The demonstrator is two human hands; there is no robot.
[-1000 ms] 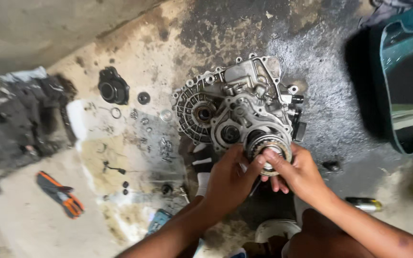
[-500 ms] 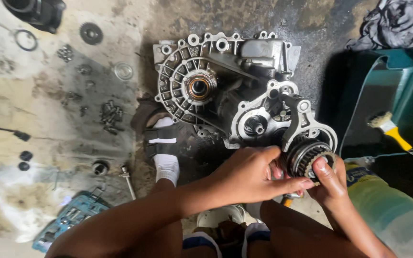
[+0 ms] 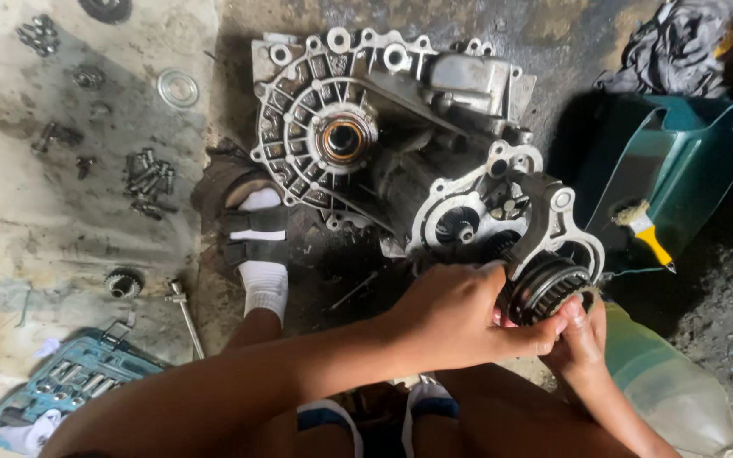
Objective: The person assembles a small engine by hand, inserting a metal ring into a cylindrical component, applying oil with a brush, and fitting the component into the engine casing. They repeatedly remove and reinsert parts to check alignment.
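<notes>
A single head-worn camera looks steeply down from close above the person's arms, onto the gearbox casing (image 3: 400, 144) lying on the oily floor (image 3: 61, 203). The person's knees fill the lower edge.

Left hand (image 3: 456, 309): forearm stretched in from lower left, fingers curled, thumb extended rightward, touching the right fingertips.
Right hand (image 3: 580, 332): raised from below, wrist bent, fingers bunched upward beside the left thumb.
</notes>
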